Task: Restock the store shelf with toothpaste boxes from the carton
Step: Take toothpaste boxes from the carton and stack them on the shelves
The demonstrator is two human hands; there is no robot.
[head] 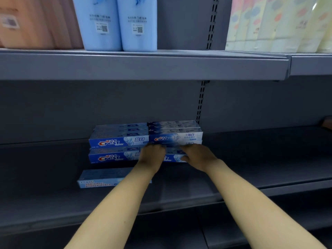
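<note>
Blue and white toothpaste boxes stand stacked at the back of the grey shelf [251, 159]. The left stack [115, 141] shows two rows. The right stack [177, 135] rises a little higher. Both my hands are at the lower right box [173, 156]. My left hand [152, 155] covers its left end with curled fingers. My right hand [199, 155] lies over its right end, thumb at the front face. One more toothpaste box [102, 178] lies flat and alone nearer the shelf's front, to the left of my left forearm. The carton is out of view.
The upper shelf [143, 67] juts out above the boxes. On it stand two pale blue packs [116, 24], brown packs at the left and pastel wrapped rolls [278, 24] at the right. A slotted upright [201, 101] runs down the back panel.
</note>
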